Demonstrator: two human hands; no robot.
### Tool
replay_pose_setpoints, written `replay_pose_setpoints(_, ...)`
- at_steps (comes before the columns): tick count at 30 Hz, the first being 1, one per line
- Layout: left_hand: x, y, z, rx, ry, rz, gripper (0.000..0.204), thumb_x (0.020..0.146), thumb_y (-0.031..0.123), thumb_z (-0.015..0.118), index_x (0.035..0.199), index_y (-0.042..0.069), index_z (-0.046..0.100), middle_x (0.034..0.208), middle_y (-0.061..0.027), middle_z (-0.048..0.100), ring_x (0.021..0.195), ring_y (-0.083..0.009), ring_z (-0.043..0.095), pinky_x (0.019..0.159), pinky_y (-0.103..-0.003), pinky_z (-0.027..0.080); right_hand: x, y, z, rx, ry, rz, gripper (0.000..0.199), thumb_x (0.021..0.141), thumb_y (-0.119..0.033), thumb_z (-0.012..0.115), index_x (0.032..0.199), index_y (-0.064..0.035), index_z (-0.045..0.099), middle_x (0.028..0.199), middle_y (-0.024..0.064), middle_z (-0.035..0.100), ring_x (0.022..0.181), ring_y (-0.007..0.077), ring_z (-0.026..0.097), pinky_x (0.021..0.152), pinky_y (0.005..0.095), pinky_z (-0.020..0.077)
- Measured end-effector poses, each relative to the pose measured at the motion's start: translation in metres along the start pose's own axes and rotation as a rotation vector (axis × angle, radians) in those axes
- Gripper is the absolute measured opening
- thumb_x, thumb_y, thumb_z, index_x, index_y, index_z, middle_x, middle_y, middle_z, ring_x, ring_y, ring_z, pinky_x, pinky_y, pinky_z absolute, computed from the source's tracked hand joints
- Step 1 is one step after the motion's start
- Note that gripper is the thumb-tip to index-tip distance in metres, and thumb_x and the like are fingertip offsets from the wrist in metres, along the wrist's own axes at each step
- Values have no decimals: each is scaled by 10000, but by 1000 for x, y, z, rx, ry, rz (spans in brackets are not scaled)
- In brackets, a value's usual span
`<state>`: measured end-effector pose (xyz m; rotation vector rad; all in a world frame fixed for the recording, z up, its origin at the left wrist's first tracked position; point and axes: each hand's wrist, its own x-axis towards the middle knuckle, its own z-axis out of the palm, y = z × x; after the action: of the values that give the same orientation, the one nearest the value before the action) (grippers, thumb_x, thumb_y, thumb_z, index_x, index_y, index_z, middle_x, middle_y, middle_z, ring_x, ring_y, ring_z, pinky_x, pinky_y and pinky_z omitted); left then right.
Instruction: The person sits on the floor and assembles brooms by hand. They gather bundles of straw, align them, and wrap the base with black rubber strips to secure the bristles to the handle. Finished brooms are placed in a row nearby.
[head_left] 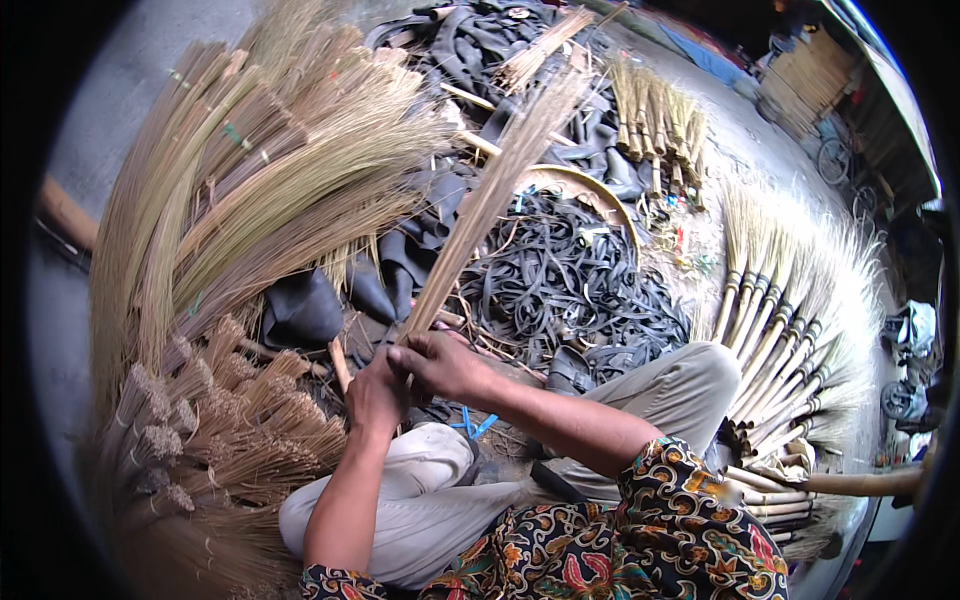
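A long thin bundle of dry straw stalks (480,220) slants up and away from my hands, its loose tips spreading slightly at the far end. My left hand (376,392) is closed round the bundle's lower end. Right beside it, my right hand (445,364) is closed too, its fingers pressed on the same end. The butt of the stalks is hidden within my hands. On the ground just past my fingers lies a heap of cut black rubber strips (560,270).
Large straw sheaves (300,190) and tied stalk bundles (220,420) crowd the left. Black rubber sheets (470,45) lie at the back, near a round woven tray (600,190). Finished brooms with pale handles (780,340) fan out on the right, with shorter brooms (655,115) farther back.
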<state>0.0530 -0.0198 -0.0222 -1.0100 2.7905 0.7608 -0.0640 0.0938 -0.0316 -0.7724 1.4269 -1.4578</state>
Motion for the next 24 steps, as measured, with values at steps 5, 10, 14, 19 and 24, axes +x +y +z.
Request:
replay_pose_setpoints(5, 8, -8, 11, 18, 44, -68, 410, 875, 270, 762, 1192, 56, 615, 954, -265, 729, 964, -483, 695, 818, -554, 547, -30, -5, 8, -195, 1, 1, 289, 1092, -264, 536, 1066, 5, 636, 886, 119, 680, 799, 182, 641, 714, 387, 516)
replay_pose_setpoints(10, 23, -26, 7, -134, -91, 87, 425, 852, 287, 783, 1113, -13, 632, 874, -255, 729, 888, -421, 728, 755, -479, 550, -50, -13, 5, -277, 1, -194, 314, 1077, -282, 523, 1002, 7, 622, 938, 232, 666, 878, 398, 648, 814, 477, 495)
replay_pose_setpoints(14, 24, -30, 5, -729, -335, -145, 422, 930, 438, 759, 1011, 33, 673, 708, -64, 660, 682, -146, 666, 614, -321, 527, -50, -20, -18, -204, -44, 69, 335, 1090, -298, 511, 1059, 16, 623, 850, 160, 643, 759, 252, 556, 738, 403, 478)
replay_pose_setpoints(19, 16, -20, -7, -664, -215, -148, 512, 980, 527, 680, 1025, 18, 711, 724, -20, 640, 589, -95, 597, 554, -273, 475, -83, -33, -33, -356, -82, -127, 392, 1116, -372, 470, 977, -18, 568, 752, 94, 508, 699, 197, 472, 666, 388, 442)
replay_pose_setpoints(24, 4, 8, -41, -974, -215, 41, 570, 980, 529, 683, 1108, -26, 703, 791, -76, 686, 636, -101, 614, 612, -240, 493, -103, -36, -69, -510, -148, -153, 343, 1107, -358, 483, 1033, -40, 589, 926, 204, 600, 846, 386, 594, 782, 455, 481)
